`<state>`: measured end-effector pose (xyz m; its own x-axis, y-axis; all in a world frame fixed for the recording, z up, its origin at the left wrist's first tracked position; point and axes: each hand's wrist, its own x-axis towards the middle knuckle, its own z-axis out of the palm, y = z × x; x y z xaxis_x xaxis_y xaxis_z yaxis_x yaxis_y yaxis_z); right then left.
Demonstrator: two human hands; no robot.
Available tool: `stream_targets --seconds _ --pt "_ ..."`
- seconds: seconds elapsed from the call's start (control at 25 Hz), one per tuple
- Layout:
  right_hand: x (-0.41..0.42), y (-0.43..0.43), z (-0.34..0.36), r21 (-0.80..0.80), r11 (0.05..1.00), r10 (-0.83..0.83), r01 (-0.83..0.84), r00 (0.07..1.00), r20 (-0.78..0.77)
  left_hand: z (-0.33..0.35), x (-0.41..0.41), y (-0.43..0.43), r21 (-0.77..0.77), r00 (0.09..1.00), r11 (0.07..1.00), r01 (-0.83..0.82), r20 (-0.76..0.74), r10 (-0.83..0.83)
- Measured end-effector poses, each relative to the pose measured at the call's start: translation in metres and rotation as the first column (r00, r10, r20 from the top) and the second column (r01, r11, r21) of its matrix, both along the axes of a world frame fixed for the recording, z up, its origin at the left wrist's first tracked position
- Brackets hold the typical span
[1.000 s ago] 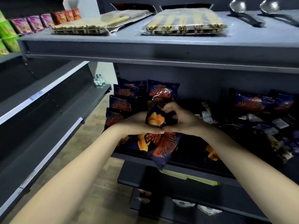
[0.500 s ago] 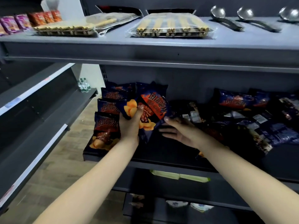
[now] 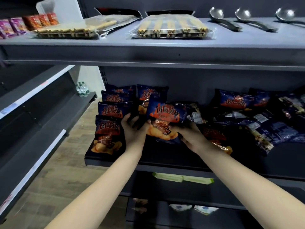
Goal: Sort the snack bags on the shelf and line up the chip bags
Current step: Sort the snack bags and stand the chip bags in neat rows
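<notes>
- The dark-blue glossy foil chip bag (image 3: 165, 119) with an orange-red band is upright over the grey metal middle shelf (image 3: 165, 161), near its left end, between both hands. I cannot tell whether its bottom edge rests on the shelf.
- It looks light, air-puffed and slick, with brittle chips inside. The crimped seams and side edges seem the safest places to hold it, rather than the belly.
- The right hand (image 3: 189, 135) holds the lower right corner, with its fingers tucked behind the bag and out of sight.
- The left hand (image 3: 133, 129) is spread with the fingers straight. The thumb touches the bag's left edge and grips nothing.
- The large characters on the band appear to read 田园薯片. The smaller line beneath is too blurred to read.
- Just to the left, a row of matching bags (image 3: 109, 129) stands lined up front to back.
- To the right lies a loose heap of bags (image 3: 247, 123), whose white back labels are illegible.
- On the shelf above are clear packs of pale sticks (image 3: 171, 27) and steel ladles (image 3: 224, 20).
</notes>
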<state>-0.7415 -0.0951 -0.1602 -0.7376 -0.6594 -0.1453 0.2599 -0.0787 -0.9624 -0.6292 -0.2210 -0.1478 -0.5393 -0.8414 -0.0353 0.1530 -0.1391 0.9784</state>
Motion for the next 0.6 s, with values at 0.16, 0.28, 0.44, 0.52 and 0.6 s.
stream_targets --seconds 0.16,0.28,0.44,0.52,0.6 --pt "0.002 0.000 -0.016 0.176 0.982 0.093 -0.070 0.988 -0.122 -0.010 0.003 0.001 -0.248 0.941 0.924 0.292 0.250 -0.230" --pt "0.017 -0.003 -0.031 0.204 0.976 0.112 -0.082 0.984 -0.141 -0.026 0.003 -0.004 -0.274 0.915 0.900 0.338 0.319 -0.246" --pt "0.016 -0.013 -0.039 0.230 0.973 0.055 -0.003 0.974 -0.221 -0.036 0.000 -0.018 -0.286 0.907 0.891 0.353 0.337 -0.252" --pt "0.011 -0.024 -0.037 0.294 0.949 -0.006 0.111 0.942 -0.336 -0.042 -0.005 -0.021 -0.345 0.898 0.866 0.361 0.378 -0.224" --pt "0.004 -0.039 -0.035 0.334 0.923 -0.047 0.191 0.917 -0.395 -0.050 -0.011 -0.019 -0.426 0.901 0.835 0.348 0.397 -0.173"
